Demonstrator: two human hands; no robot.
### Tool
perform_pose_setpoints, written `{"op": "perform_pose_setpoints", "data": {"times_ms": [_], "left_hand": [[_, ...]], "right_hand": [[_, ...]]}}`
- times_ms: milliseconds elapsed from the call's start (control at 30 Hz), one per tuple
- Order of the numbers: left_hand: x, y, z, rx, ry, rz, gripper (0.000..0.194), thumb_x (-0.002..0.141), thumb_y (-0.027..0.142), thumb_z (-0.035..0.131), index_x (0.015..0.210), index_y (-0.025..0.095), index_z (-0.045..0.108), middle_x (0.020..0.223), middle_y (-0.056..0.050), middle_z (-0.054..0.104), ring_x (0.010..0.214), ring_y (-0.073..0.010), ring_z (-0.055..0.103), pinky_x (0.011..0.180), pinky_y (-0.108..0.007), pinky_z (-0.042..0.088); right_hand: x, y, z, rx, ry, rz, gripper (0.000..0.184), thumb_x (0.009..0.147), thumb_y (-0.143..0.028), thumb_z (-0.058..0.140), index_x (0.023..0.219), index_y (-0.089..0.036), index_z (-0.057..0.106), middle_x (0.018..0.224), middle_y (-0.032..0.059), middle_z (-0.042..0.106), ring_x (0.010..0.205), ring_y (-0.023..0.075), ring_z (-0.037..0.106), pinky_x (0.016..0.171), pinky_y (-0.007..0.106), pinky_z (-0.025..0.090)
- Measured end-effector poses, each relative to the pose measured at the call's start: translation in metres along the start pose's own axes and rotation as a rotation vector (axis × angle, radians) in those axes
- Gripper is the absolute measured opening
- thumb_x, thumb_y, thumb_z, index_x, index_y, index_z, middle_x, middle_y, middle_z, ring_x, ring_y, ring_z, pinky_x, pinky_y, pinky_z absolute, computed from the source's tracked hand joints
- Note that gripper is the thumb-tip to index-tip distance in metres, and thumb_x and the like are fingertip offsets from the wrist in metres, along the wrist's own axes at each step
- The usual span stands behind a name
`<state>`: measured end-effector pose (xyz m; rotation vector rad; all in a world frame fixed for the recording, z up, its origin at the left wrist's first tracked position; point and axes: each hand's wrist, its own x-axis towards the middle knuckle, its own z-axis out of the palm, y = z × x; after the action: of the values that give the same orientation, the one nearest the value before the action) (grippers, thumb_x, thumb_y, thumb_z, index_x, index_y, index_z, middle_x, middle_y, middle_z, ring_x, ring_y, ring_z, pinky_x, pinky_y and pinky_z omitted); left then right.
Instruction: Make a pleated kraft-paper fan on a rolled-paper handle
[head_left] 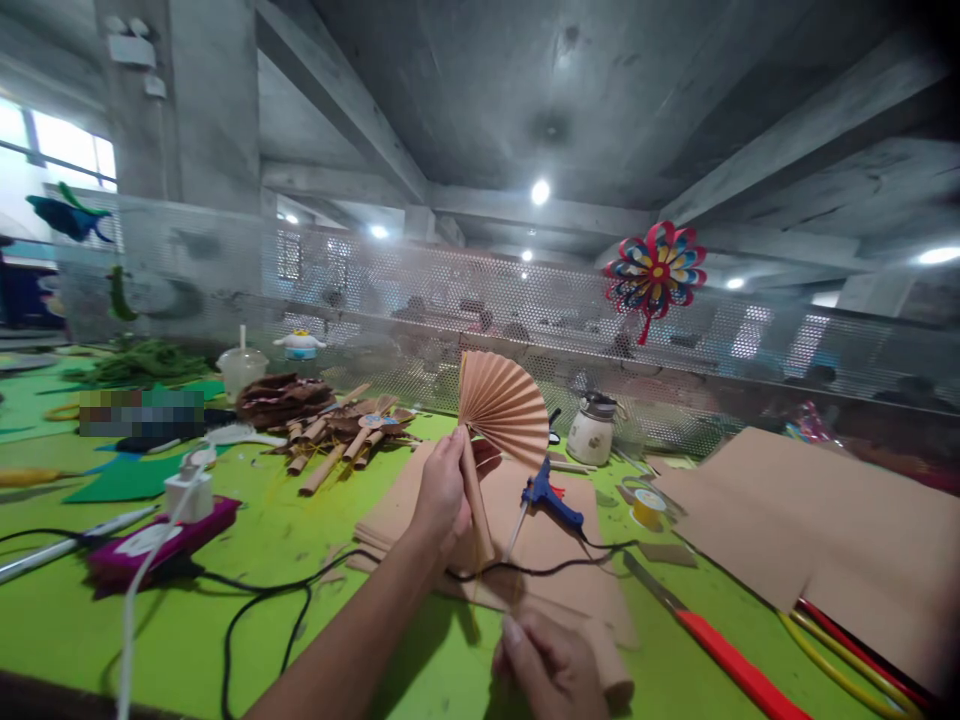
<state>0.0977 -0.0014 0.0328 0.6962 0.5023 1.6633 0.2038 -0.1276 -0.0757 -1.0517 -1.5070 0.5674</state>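
Note:
My left hand [441,492] is closed round the folded handle of a pleated tan paper fan [501,408] and holds it upright above the table. The fan is spread about half open towards the right. My right hand [551,668] is low near the front edge, fingers curled in a pinch; a thin strand seems to run up from it towards the fan's handle. A blue glue gun [551,495] lies just behind the fan on a stack of tan paper sheets [555,550], its black cord [555,570] trailing across them.
The green table [315,520] holds finished fans and rolled paper sticks [337,440], a pink power strip [161,540] with a white plug, black cables, a white jar [591,432], a yellow tape roll [649,507], a red-handled tool [720,650] and large cardboard sheets [817,530]. A mesh screen [525,320] with a paper flower [656,272] stands behind.

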Motion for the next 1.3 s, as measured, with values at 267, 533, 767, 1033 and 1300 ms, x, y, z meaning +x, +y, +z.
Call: {"op": "perform_pose_setpoints", "data": {"times_ms": [267, 533, 767, 1033, 1300], "left_hand": [[-0.001, -0.001, -0.001, 0.055, -0.099, 0.022, 0.026, 0.072, 0.036, 0.074, 0.075, 0.014, 0.061, 0.060, 0.000, 0.063, 0.057, -0.0132, 0.063, 0.056, -0.023, 0.051], [-0.004, -0.002, -0.001, 0.058, -0.184, 0.026, 0.031, 0.068, 0.038, 0.078, 0.080, 0.013, 0.065, 0.062, 0.000, 0.063, 0.060, -0.0122, 0.063, 0.060, -0.022, 0.048], [-0.007, 0.003, 0.002, 0.045, -0.233, 0.026, 0.025, 0.072, 0.034, 0.075, 0.084, 0.013, 0.066, 0.066, -0.001, 0.065, 0.065, -0.0118, 0.064, 0.064, -0.021, 0.047], [-0.020, 0.000, 0.007, 0.103, -0.287, -0.043, 0.028, 0.072, 0.036, 0.075, 0.089, 0.015, 0.066, 0.074, -0.005, 0.070, 0.070, -0.0158, 0.065, 0.063, -0.025, 0.050], [-0.026, -0.005, 0.011, 0.249, -0.368, 0.011, 0.023, 0.075, 0.034, 0.073, 0.082, 0.013, 0.072, 0.077, -0.007, 0.072, 0.071, -0.0184, 0.065, 0.071, -0.030, 0.051]], "right_hand": [[0.040, -0.046, -0.051, -0.347, 0.449, -0.315, 0.020, 0.091, -0.031, 0.054, 0.087, -0.018, 0.068, 0.115, 0.0127, 0.063, 0.113, 0.0275, 0.054, 0.095, 0.045, 0.041], [0.051, -0.082, -0.078, -0.478, 0.887, -0.570, 0.009, 0.082, -0.022, 0.066, 0.084, -0.013, 0.066, 0.110, 0.0161, 0.062, 0.103, 0.0287, 0.060, 0.080, 0.044, 0.051], [0.073, -0.068, -0.057, -0.455, 0.070, -0.251, 0.042, 0.091, -0.033, 0.054, 0.052, -0.017, 0.057, 0.047, -0.0016, 0.048, 0.045, 0.0108, 0.044, 0.046, 0.025, 0.034], [0.103, -0.039, -0.018, -0.173, -0.132, -0.058, 0.021, 0.082, -0.028, 0.060, 0.095, -0.013, 0.067, 0.079, 0.0055, 0.068, 0.062, 0.0143, 0.055, 0.057, 0.024, 0.042], [0.098, -0.027, -0.020, -0.203, -0.002, -0.129, 0.003, 0.079, -0.021, 0.051, 0.081, -0.018, 0.051, 0.065, -0.0032, 0.052, 0.056, 0.0118, 0.048, 0.054, 0.022, 0.038]]}}
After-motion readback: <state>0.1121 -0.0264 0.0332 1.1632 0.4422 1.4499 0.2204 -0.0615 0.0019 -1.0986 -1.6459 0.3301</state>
